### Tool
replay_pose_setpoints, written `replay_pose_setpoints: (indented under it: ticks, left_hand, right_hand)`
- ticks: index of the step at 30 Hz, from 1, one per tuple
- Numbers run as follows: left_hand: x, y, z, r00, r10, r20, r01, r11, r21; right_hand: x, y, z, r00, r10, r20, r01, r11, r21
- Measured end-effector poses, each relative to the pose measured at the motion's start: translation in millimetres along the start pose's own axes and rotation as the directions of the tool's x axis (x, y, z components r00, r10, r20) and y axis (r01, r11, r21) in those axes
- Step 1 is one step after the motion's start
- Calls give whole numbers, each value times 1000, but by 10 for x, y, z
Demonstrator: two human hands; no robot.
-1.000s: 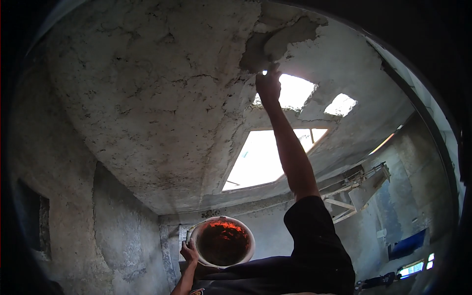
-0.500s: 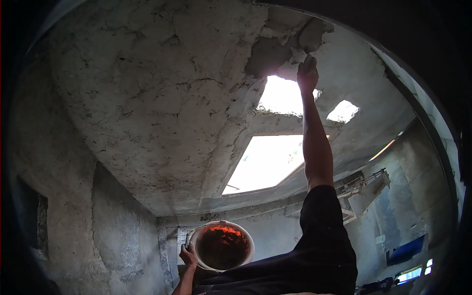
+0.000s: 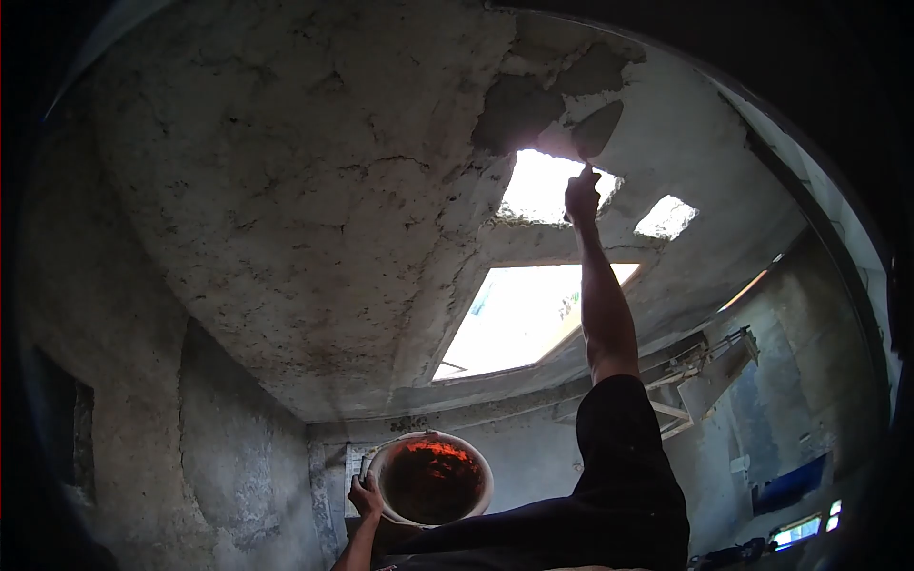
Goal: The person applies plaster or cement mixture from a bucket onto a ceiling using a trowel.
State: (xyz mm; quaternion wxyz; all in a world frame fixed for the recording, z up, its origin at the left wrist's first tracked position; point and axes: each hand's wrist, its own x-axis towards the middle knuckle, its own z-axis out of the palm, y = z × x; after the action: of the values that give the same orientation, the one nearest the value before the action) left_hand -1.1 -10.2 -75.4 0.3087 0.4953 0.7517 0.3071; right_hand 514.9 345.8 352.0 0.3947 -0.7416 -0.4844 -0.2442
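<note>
My right hand (image 3: 583,195) is raised in front of the bright opening, closed around the handle of a trowel (image 3: 598,129). The trowel's blade points up against or close to the pale wall; contact cannot be made out. Dark wet patches of mortar (image 3: 519,112) lie on the wall above and left of the blade. Low at the left, my left hand (image 3: 365,497) grips the rim of a round bucket (image 3: 485,466). Inside the bucket is dark material, with orange-red showing on its inner side.
A large window opening (image 3: 519,319) lies below two smaller holes in the wall. A wooden frame structure (image 3: 700,381) stands at the right, and a blue object (image 3: 790,485) is at the lower right. A dark recess (image 3: 67,423) shows at the far left.
My right hand and the trowel have come down from the upper dark patch, and more of the blade shows. My left hand and the bucket have barely moved.
</note>
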Motion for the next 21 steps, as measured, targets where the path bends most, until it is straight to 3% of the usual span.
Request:
replay_pose_setpoints:
  ticks: [4,6,8,10,11,12,14,16,17,18,21]
  left_hand:
    - [-49,96,-66,1000,3,-31,-2,999,37]
    - [-80,192,-146,1000,-7,7,7,999,-42]
    - [-87,207,-158,1000,9,-9,-9,999,-35]
    - [-84,173,-123,999,28,-27,-29,999,-30]
    - [-68,104,-83,1000,20,-18,-20,1000,-22]
    - [-46,60,-60,1000,12,-11,-12,1000,-14]
    - [-30,35,-44,1000,6,4,-6,1000,10]
    - [-6,68,-46,1000,2,21,-3,999,35]
    - [-9,128,-57,1000,-2,9,2,1000,22]
    - [-27,143,-82,1000,-8,-1,8,1000,14]
    - [1,-26,15,1000,18,-24,-17,999,48]
  right_hand:
    - [-122,-157,-115,996,84,-22,-86,989,-118]
    - [7,-298,-148,994,67,-81,-70,997,-35]
    - [245,-393,-79,964,236,-121,-189,931,313]
    - [521,-376,13,990,-36,-137,61,982,178]
    - [533,-407,165,950,-209,-233,215,977,-3]
    - [686,-332,523,770,-602,-213,220,563,-796]
    - [511,-534,561,775,-612,-155,339,611,-716]
    - [498,-605,835,849,-521,-85,409,750,-520]
    - [248,-949,446,789,-614,13,454,569,-685]
    - [307,-941,629,949,-300,-99,304,953,20]
    - [20,-1231,262,976,-213,-42,216,969,123]
